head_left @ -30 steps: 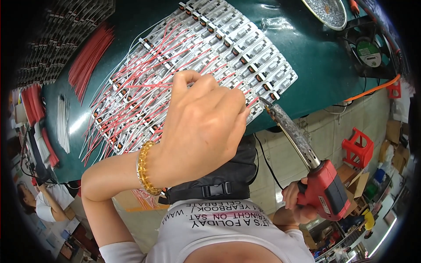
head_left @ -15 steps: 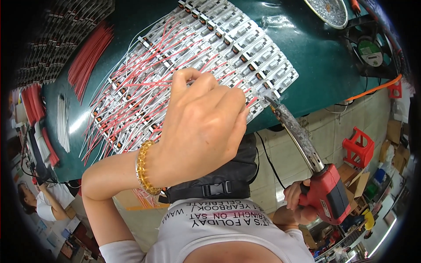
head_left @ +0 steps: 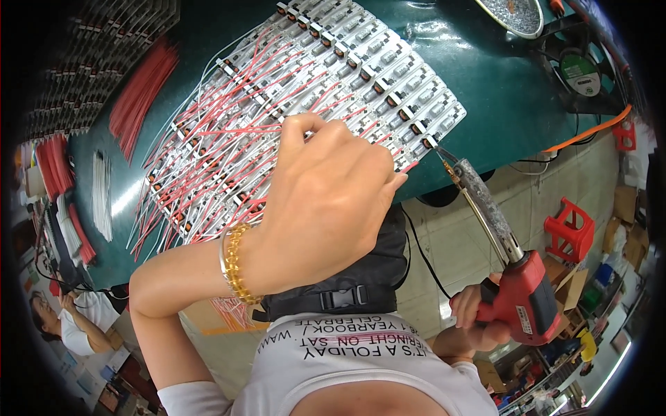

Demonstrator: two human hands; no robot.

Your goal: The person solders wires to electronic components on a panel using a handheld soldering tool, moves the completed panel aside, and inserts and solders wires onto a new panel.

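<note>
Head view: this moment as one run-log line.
left hand: over boards, grip hidden | right hand: holds soldering gun | tip: near boards' right end, contact unclear

On the table [head_left: 485,90], boards [head_left: 399,62] are lying in the middle, and wires [head_left: 236,100] are lying across their left part. To the left, one wire bundle [head_left: 143,97] is lying behind another [head_left: 102,197], and farther left more boards [head_left: 90,62] are lying. The left hand [head_left: 329,191] is hanging over the near side. At the right corner the iron [head_left: 482,201] is pointing, its handle sitting in the right hand [head_left: 479,315]. At the back right, a dish [head_left: 517,15] is lying beside a fan [head_left: 581,75]. On the floor at right, a stool [head_left: 569,232] is standing.
</note>
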